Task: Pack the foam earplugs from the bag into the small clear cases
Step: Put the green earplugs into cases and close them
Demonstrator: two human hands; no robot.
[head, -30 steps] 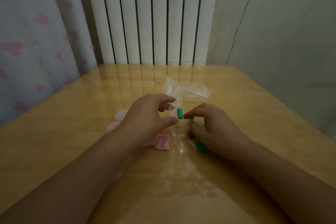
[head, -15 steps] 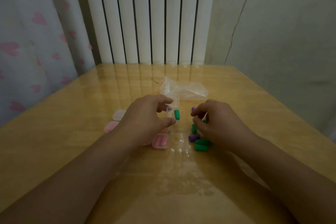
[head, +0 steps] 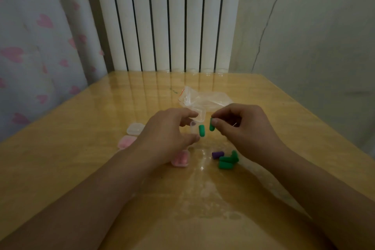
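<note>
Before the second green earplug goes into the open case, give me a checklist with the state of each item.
1. Open clear case held in the left hand: ok, pinched between thumb and fingers above the table.
2. One green earplug already in that case: ok, standing upright.
3. Second green earplug gripped by the right hand: ok, beside the case's open side.
4. Room left in the case for it: cannot tell, the clear walls are hard to see.
5. Loose earplugs within reach: ok, green and purple ones lie on the table below the right hand.
6. Bag clear of the hands: ok, behind them.
</note>
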